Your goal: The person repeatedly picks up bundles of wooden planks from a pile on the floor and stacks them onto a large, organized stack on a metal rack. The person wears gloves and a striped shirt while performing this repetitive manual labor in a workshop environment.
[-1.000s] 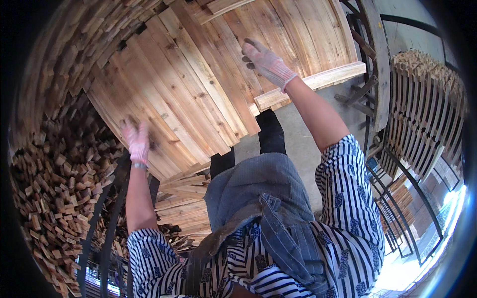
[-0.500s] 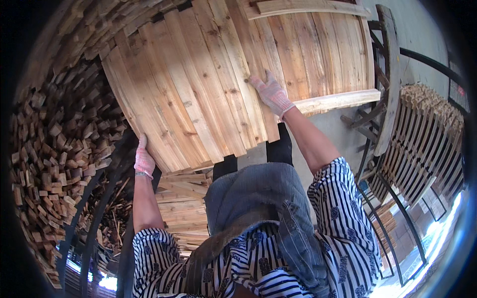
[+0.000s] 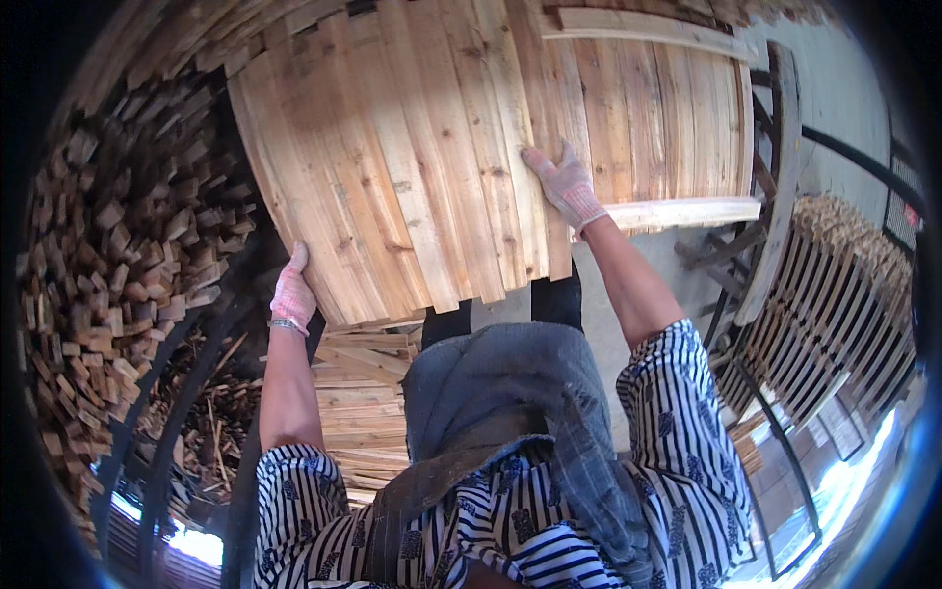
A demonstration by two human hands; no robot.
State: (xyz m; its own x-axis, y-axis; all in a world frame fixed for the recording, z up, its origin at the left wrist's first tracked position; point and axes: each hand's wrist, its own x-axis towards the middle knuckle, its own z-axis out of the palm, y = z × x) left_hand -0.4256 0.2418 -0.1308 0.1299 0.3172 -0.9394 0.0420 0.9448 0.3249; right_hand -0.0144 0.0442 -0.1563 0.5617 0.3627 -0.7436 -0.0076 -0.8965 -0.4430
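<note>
A row of pale wooden slats (image 3: 412, 187), side by side and knotted, spans the space between my two hands. My left hand (image 3: 292, 296), in a pinkish knit glove, grips the row's near-left edge. Its thumb lies along the outer slat; the other fingers are hidden. My right hand (image 3: 567, 188), gloved alike, holds the row's right side, with thumb and one finger spread and the rest not clear. Right of it, more slats (image 3: 667, 118) lie in a flat panel. A pale crosswise batten (image 3: 682, 213) runs along the panel's near edge, another batten (image 3: 648, 31) along its far edge.
A tall heap of short wood pieces (image 3: 118, 285) rises at the left, beside dark metal bars (image 3: 182, 412). On the right stand a worn wooden support (image 3: 775, 196) and a stack of spaced slats (image 3: 824, 285). More boards (image 3: 363, 412) lie low, left of my denim apron (image 3: 500, 383).
The view has shifted, so the slats and panel appear farther right. Both hands keep their hold on the row of slats, the left one a little higher in the picture.
</note>
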